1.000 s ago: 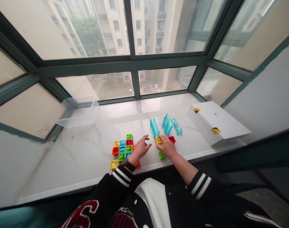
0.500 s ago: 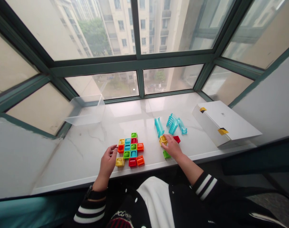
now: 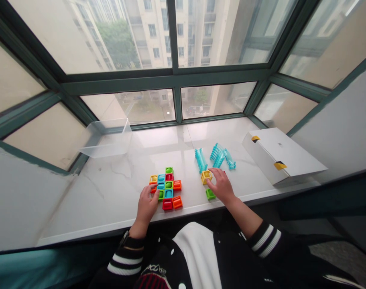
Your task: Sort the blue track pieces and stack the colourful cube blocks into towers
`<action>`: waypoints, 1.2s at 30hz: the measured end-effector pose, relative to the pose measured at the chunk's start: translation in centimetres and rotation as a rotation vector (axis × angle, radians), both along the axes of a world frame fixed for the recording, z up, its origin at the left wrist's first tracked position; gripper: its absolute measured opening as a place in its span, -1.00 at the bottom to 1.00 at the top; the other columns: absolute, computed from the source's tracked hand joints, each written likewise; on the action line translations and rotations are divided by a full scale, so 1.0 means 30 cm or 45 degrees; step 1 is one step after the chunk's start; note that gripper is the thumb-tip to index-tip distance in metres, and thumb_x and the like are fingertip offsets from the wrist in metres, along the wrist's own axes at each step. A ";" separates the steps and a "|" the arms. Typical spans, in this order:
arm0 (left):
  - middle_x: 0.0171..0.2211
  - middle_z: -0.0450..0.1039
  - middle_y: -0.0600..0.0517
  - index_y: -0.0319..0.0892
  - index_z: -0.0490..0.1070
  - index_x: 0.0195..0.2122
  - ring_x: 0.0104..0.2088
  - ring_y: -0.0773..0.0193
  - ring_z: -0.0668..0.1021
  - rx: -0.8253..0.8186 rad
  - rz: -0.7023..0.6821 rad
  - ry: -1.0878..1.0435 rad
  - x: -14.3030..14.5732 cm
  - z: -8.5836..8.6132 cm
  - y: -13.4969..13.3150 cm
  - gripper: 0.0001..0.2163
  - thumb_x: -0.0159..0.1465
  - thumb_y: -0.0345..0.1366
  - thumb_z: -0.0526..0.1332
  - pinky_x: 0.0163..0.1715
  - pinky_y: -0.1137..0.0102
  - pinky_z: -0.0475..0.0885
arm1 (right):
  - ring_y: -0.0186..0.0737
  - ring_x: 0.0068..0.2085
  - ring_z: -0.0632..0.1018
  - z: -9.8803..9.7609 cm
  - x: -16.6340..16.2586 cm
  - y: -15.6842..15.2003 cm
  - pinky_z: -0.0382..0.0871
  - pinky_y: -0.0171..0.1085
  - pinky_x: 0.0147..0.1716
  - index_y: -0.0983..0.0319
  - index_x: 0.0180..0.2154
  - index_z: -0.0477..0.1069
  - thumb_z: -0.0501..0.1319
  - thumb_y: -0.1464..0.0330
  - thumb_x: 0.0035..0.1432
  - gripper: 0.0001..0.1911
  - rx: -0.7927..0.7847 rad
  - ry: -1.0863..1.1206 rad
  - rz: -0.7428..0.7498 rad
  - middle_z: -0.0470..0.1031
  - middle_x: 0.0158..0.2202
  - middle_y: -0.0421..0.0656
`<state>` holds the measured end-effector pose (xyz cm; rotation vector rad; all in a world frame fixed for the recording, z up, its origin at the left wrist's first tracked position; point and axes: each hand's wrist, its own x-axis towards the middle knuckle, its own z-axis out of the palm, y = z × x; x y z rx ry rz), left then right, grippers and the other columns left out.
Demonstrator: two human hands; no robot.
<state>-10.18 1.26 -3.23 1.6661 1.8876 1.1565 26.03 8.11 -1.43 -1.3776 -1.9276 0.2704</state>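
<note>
A flat group of colourful cube-shaped toy blocks [image 3: 169,194] lies near the front of the white sill, in green, red, blue, yellow and orange. My left hand [image 3: 147,202] rests over its left side, thumb and fingers apart, hiding some blocks. To the right, a yellow toy block [image 3: 206,177] sits by the thumb and index finger of my right hand [image 3: 222,186]. Those fingers are spread at its right side; whether they touch it I cannot tell. A green toy block [image 3: 210,194] lies just below, and a red one is almost wholly covered by the right hand.
Several clear blue plastic track pieces [image 3: 218,155] lie behind the right hand. A transparent plastic bin [image 3: 107,150] stands at the back left. At the right is a white box [image 3: 287,154] with yellow-and-black tape. Window frames [image 3: 159,84] bound the marble-patterned sill [image 3: 101,188].
My left hand has moved right, onto the block group, and now covers the lower-left yellow block. My right hand has shifted slightly right, its fingers loosening from the yellow block and covering the red one.
</note>
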 end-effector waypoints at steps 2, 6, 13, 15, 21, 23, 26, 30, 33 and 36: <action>0.08 0.57 -0.12 -0.08 0.54 0.01 0.16 -0.04 0.55 0.066 -0.085 0.134 0.021 -0.017 0.012 -0.72 0.40 -0.09 0.18 0.27 -0.05 0.40 | 0.06 0.15 0.54 0.035 -0.031 -0.031 0.45 0.07 0.24 0.15 0.13 0.49 0.20 0.35 0.35 -0.65 0.064 0.075 0.102 0.54 0.10 0.01; 0.25 0.49 -0.11 -0.05 0.54 0.10 0.28 -0.07 0.48 0.108 -0.231 0.347 0.072 -0.059 0.040 -0.71 0.45 -0.18 0.13 0.32 -0.09 0.35 | -0.06 0.09 0.60 0.051 -0.154 -0.092 0.52 -0.06 0.15 0.10 0.13 0.49 0.25 0.39 0.34 -0.66 -0.115 0.075 0.545 0.56 0.08 -0.06; 0.33 0.44 -0.03 -0.01 0.50 0.23 0.36 -0.12 0.39 0.081 -0.324 0.595 0.140 -0.119 0.061 -0.64 0.48 -0.27 0.09 0.35 -0.14 0.28 | 0.06 0.09 0.60 -0.058 -0.357 -0.123 0.52 -0.04 0.11 0.20 0.15 0.46 0.45 0.37 0.10 -0.43 -0.504 -0.280 0.701 0.53 0.15 0.05; 0.34 0.44 -0.02 0.01 0.53 0.22 0.37 -0.14 0.38 0.064 -0.322 0.650 0.152 -0.124 0.056 -0.64 0.47 -0.28 0.10 0.34 -0.15 0.27 | 0.05 0.04 0.62 -0.079 -0.379 -0.121 0.54 -0.07 0.06 0.22 0.04 0.51 0.42 0.39 0.12 -0.58 -0.522 -0.346 0.687 0.57 0.08 0.04; 0.36 0.41 0.01 0.02 0.54 0.21 0.38 -0.14 0.36 0.036 -0.294 0.719 0.166 -0.120 0.050 -0.65 0.48 -0.27 0.10 0.35 -0.12 0.25 | 0.01 -0.07 0.64 -0.074 -0.365 -0.119 0.55 -0.13 -0.06 0.21 -0.12 0.53 0.38 0.37 0.13 -0.76 -0.547 -0.435 0.621 0.61 -0.05 -0.01; 0.37 0.40 0.01 0.03 0.53 0.21 0.39 -0.13 0.35 0.031 -0.298 0.721 0.165 -0.120 0.050 -0.65 0.49 -0.27 0.09 0.36 -0.11 0.24 | 0.00 -0.08 0.64 -0.055 -0.331 -0.112 0.55 -0.13 -0.08 0.21 -0.09 0.52 0.39 0.40 0.12 -0.71 -0.551 -0.374 0.565 0.60 -0.05 -0.02; 0.37 0.39 0.01 0.03 0.52 0.22 0.38 -0.12 0.35 0.025 -0.298 0.706 0.170 -0.122 0.049 -0.64 0.49 -0.26 0.08 0.36 -0.12 0.23 | -0.04 -0.04 0.63 -0.015 -0.257 -0.096 0.55 -0.11 0.00 0.19 -0.02 0.50 0.41 0.44 0.10 -0.62 -0.500 -0.151 0.522 0.58 -0.03 -0.04; 0.36 0.41 0.00 0.02 0.52 0.20 0.39 -0.15 0.33 0.017 -0.278 0.637 0.202 -0.128 0.046 -0.66 0.50 -0.25 0.09 0.38 -0.17 0.18 | -0.11 -0.06 0.64 0.045 -0.164 -0.094 0.61 -0.11 0.00 0.17 0.05 0.47 0.41 0.35 0.17 -0.59 -0.444 0.229 0.543 0.58 -0.03 -0.07; 0.35 0.41 -0.06 -0.02 0.52 0.19 0.38 -0.17 0.34 0.007 -0.285 0.505 0.238 -0.115 0.044 -0.68 0.48 -0.23 0.12 0.39 -0.22 0.15 | -0.12 -0.07 0.66 0.070 -0.129 -0.112 0.65 -0.12 -0.02 0.15 0.07 0.47 0.40 0.24 0.22 -0.60 -0.438 0.462 0.520 0.58 0.00 -0.06; 0.31 0.44 -0.14 -0.07 0.47 0.22 0.33 -0.10 0.41 0.036 -0.305 0.251 0.275 -0.064 0.031 -0.67 0.51 -0.17 0.09 0.38 -0.16 0.21 | -0.11 -0.10 0.68 0.075 -0.124 -0.129 0.68 -0.12 -0.05 0.16 0.06 0.47 0.42 0.21 0.21 -0.59 -0.417 0.569 0.462 0.58 -0.02 -0.06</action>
